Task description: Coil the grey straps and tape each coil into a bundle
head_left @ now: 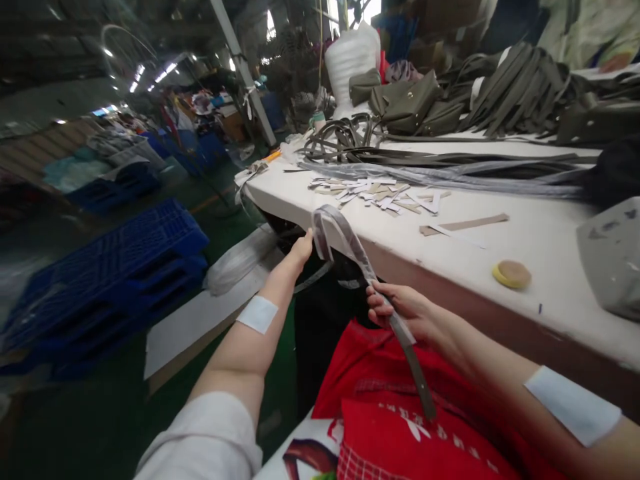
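A long grey-brown strap (350, 239), partly covered in a pale translucent strip, arches up between my hands in front of the table edge. My right hand (400, 308) is closed around its lower part, and the strap's bare dark end hangs over a red apron (395, 427). At the far side of the arch, my left hand (303, 247) grips the strap near its bend, thumb along it; most of its fingers are hidden. Below the arch, part of the strap hangs down by the dark gap under the table.
On the white table (465, 260) lie cut paper scraps (375, 192), long straps (440, 163), a yellow-edged roll (511, 274) and olive bags (407, 100). Blue pallets (115, 267) stand on the floor at left, beside a white board (200, 327) and a plastic-wrapped bundle (240, 259).
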The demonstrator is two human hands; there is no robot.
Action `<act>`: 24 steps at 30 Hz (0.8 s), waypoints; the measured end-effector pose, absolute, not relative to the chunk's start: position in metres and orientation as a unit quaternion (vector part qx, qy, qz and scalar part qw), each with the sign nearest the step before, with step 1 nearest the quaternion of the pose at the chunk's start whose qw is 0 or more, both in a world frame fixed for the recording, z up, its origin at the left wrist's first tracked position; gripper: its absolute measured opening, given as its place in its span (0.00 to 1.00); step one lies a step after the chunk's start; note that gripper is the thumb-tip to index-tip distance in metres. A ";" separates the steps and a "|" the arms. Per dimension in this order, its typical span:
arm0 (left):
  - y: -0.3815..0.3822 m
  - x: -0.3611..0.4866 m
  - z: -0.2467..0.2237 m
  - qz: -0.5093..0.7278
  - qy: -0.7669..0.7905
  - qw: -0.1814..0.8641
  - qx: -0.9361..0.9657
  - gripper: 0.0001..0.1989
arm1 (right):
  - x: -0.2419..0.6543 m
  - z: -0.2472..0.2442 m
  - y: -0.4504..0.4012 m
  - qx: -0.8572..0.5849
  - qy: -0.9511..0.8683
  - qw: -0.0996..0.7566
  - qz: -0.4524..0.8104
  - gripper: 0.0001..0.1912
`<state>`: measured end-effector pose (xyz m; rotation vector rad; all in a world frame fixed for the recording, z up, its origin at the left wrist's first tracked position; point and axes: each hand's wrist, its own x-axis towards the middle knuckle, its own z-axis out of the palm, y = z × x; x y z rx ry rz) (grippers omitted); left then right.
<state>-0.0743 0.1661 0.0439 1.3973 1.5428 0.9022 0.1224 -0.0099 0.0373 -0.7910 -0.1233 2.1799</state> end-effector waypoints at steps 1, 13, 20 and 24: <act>0.154 -0.070 0.037 0.352 0.620 0.429 0.555 0.19 | 0.122 0.029 -0.011 -0.313 -0.038 0.415 0.854 0.13; -0.043 -0.033 -0.026 0.077 0.408 0.823 0.388 0.26 | 0.138 -0.064 -0.008 -0.444 -0.042 0.546 0.709 0.07; -0.016 -0.035 -0.021 0.075 0.403 0.822 0.395 0.22 | 0.153 -0.072 -0.022 -0.510 -0.247 0.412 0.714 0.23; -0.013 -0.030 -0.020 0.070 0.388 0.830 0.395 0.22 | 0.158 -0.072 -0.024 -0.535 -0.307 0.385 0.687 0.26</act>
